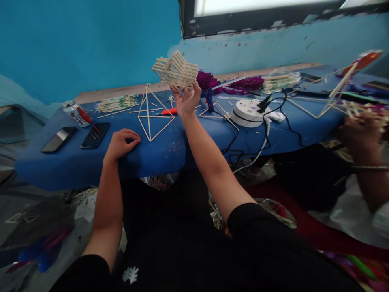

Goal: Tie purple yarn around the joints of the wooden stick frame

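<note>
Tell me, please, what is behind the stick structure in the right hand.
Behind the stick structure in the right hand, the blue wall shows; purple yarn emerges at its right edge. Whatever the sticks and hand cover cannot be seen.

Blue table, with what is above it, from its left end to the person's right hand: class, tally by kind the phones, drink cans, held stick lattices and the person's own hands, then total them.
Phones: 2, left phone and right phone
Drink can: 1
Held stick lattice: 1
Hands: 2, left hand and right hand
Total: 6
</note>
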A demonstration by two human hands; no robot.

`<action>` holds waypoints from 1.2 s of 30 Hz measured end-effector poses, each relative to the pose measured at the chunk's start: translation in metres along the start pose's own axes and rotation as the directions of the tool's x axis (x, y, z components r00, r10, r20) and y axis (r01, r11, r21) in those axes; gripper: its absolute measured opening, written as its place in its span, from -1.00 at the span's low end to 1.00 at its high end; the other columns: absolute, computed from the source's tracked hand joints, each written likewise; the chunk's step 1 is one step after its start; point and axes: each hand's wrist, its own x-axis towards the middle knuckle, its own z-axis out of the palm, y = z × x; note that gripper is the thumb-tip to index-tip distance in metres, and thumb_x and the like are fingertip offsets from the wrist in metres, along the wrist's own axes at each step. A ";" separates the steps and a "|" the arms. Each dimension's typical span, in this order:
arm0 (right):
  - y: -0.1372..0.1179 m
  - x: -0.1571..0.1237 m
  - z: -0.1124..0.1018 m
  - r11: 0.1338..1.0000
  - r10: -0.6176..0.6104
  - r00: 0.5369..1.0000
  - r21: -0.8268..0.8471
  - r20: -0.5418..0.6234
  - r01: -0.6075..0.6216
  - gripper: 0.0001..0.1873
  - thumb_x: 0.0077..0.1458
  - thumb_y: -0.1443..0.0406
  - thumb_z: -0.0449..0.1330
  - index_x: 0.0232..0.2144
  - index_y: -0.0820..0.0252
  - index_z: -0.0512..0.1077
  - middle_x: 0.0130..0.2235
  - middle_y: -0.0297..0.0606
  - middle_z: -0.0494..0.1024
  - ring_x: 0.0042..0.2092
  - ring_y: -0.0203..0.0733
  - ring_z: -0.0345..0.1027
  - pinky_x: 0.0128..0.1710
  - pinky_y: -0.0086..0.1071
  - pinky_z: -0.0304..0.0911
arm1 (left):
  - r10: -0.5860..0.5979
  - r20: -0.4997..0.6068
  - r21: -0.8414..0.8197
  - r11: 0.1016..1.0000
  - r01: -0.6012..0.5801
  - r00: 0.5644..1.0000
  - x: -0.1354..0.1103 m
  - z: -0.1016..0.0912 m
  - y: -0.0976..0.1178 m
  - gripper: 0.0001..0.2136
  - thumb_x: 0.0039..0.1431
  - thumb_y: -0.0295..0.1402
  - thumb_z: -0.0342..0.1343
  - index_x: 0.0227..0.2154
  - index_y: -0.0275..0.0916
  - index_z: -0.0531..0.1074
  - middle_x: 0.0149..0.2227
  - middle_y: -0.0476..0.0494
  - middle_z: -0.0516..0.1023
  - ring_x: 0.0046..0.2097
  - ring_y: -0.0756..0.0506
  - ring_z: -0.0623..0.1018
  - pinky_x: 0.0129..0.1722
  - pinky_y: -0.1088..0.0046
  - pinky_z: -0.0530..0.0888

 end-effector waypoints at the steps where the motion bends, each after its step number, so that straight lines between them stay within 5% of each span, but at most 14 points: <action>1: 0.000 0.001 0.000 1.000 0.000 1.000 0.009 -0.001 0.000 -0.22 -0.19 -0.35 0.16 -0.04 -0.05 0.39 -0.08 -0.28 0.60 -0.02 -0.06 0.59 0.29 0.02 0.44 | -0.008 -0.035 0.012 1.000 0.009 0.999 -0.005 0.002 0.002 -0.77 0.15 -0.11 0.29 -0.44 -0.12 0.71 -0.25 -0.18 0.75 -0.13 -0.22 0.69 0.04 0.18 0.58; 9: 0.000 0.002 0.001 0.990 -0.071 0.993 0.118 -0.097 0.083 -0.30 -0.07 -0.25 0.16 -0.02 0.02 0.37 -0.17 -0.30 0.53 -0.06 -0.12 0.62 0.25 -0.06 0.48 | -0.046 -0.222 0.143 0.987 0.079 0.974 -0.061 0.025 0.023 -0.75 0.31 -0.16 0.17 -0.19 -0.12 0.71 0.02 -0.19 0.73 0.18 -0.27 0.66 0.36 -0.02 0.43; 12: -0.008 -0.002 0.005 0.991 -0.096 0.992 0.086 -0.087 0.104 -0.27 -0.07 -0.27 0.17 0.00 0.01 0.34 -0.11 -0.28 0.51 -0.03 -0.11 0.61 0.22 -0.06 0.48 | -0.057 -0.275 0.095 0.992 0.086 0.960 -0.081 0.028 0.037 -0.79 0.27 -0.14 0.24 -0.31 -0.13 0.66 -0.04 -0.19 0.75 0.14 -0.29 0.67 0.39 -0.07 0.40; 14: -0.016 -0.016 0.011 0.990 -0.118 0.992 0.076 -0.040 0.120 -0.29 -0.12 -0.22 0.27 0.00 -0.04 0.34 -0.01 -0.28 0.51 0.03 -0.09 0.60 0.23 -0.03 0.47 | -0.094 -0.382 0.036 0.993 0.117 0.919 -0.092 0.029 0.050 -0.79 0.30 -0.13 0.25 -0.33 -0.14 0.63 -0.12 -0.19 0.74 0.04 -0.26 0.70 0.28 0.01 0.52; 17: -0.019 -0.068 0.023 0.961 -0.261 0.964 -0.082 0.052 0.265 -0.27 -0.18 -0.11 0.39 0.06 -0.19 0.32 0.18 -0.30 0.43 0.24 -0.01 0.48 0.28 0.08 0.43 | -0.223 -0.527 -0.139 0.975 0.176 0.820 -0.102 0.035 0.072 -0.77 0.32 -0.13 0.29 -0.09 -0.12 0.63 -0.10 -0.20 0.71 -0.05 -0.20 0.69 0.05 0.18 0.64; 20: -0.004 -0.146 0.028 0.831 -0.409 0.892 -0.326 0.191 0.451 -0.12 -0.25 -0.07 0.46 0.16 -0.40 0.28 0.26 -0.31 0.31 0.36 0.04 0.35 0.26 0.13 0.47 | -0.365 -0.457 -0.471 0.873 0.128 0.811 -0.102 0.045 0.096 -0.48 0.26 0.07 0.32 0.17 -0.08 0.53 0.05 -0.25 0.67 0.00 -0.22 0.70 -0.03 0.23 0.68; 23: 0.020 -0.215 0.019 0.739 -0.372 0.862 -0.453 0.345 0.499 0.11 -0.38 -0.02 0.53 0.26 -0.43 0.19 0.30 -0.20 0.22 0.31 0.19 0.37 0.19 0.23 0.52 | -0.460 -0.330 -0.729 0.679 0.086 0.824 -0.094 0.053 0.114 -0.25 0.17 0.35 0.19 0.25 -0.05 0.45 0.26 -0.33 0.55 0.14 -0.34 0.66 -0.05 0.14 0.71; 25: 0.033 -0.240 0.010 0.646 -0.353 0.858 -0.566 0.374 0.512 0.17 -0.39 0.01 0.55 0.28 -0.46 0.14 0.27 -0.18 0.24 0.33 0.24 0.35 0.26 0.32 0.45 | -0.568 -0.264 -0.819 0.558 0.129 0.780 -0.089 0.055 0.118 -0.25 0.18 0.33 0.21 0.27 -0.02 0.39 0.26 -0.32 0.56 0.10 -0.32 0.69 -0.11 0.17 0.72; 31: 0.045 -0.251 0.003 0.441 -0.392 0.799 -0.669 0.455 0.598 0.12 -0.15 0.09 0.51 0.38 -0.39 0.08 0.20 -0.11 0.30 0.28 0.19 0.33 0.21 0.31 0.50 | -0.759 -0.224 -0.906 0.394 0.157 0.612 -0.085 0.051 0.104 -0.30 0.05 0.13 0.44 0.13 -0.07 0.34 -0.06 -0.15 0.70 -0.28 -0.11 0.73 -0.38 0.45 0.64; 34: 0.048 -0.251 0.010 0.349 -0.396 0.717 -0.628 0.574 0.696 0.05 0.00 0.12 0.48 0.41 -0.20 0.04 0.17 -0.06 0.29 0.29 0.14 0.35 0.21 0.23 0.52 | -0.815 -0.252 -0.924 0.363 0.120 0.521 -0.084 0.041 0.093 -0.33 -0.05 0.08 0.50 0.00 -0.15 0.38 -0.25 -0.05 0.67 -0.42 -0.05 0.67 -0.50 0.53 0.57; 36: 0.047 -0.251 0.013 0.359 -0.353 0.658 -0.554 0.665 0.752 0.01 0.07 0.09 0.47 0.41 -0.05 0.03 0.19 0.00 0.29 0.33 0.14 0.32 0.25 0.19 0.49 | -0.820 -0.295 -0.915 0.390 0.102 0.491 -0.080 0.027 0.083 -0.39 -0.07 0.02 0.50 -0.08 -0.19 0.40 -0.36 0.01 0.62 -0.47 -0.04 0.62 -0.53 0.54 0.55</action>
